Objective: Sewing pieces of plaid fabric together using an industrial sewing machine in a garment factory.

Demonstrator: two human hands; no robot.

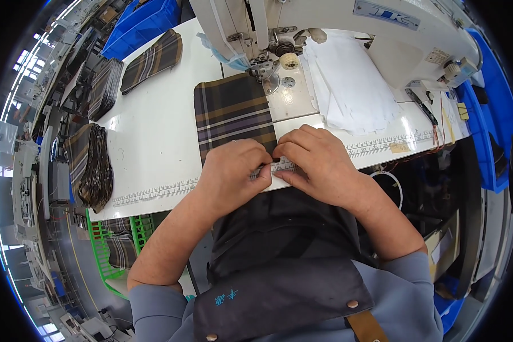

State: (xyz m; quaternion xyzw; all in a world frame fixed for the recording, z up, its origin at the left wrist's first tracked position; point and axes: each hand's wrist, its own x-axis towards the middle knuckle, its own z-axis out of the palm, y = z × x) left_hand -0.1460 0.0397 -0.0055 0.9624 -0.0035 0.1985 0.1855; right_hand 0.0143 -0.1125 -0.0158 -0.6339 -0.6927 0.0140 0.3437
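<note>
A plaid fabric panel (231, 114), dark with brown, purple and white stripes, lies flat on the white sewing table. Its far right edge reaches the needle area of the sewing machine (265, 65). At the panel's near right corner, my left hand (232, 174) pinches the cloth between thumb and fingers. My right hand (316, 165) is closed at the same corner, its fingertips almost meeting the left ones over a small dark bit of the edge. The fingers hide most of that corner. Beneath both hands runs a printed ruler strip (376, 145) along the table's front edge.
Stacks of plaid pieces (89, 165) stand at the table's left edge, with another plaid pile (153, 61) farther back. White fabric sheets (350, 85) lie right of the needle. Scissors-like snips (422, 106) rest at right. Blue bins (142, 25) and a green basket (100, 251) flank the table.
</note>
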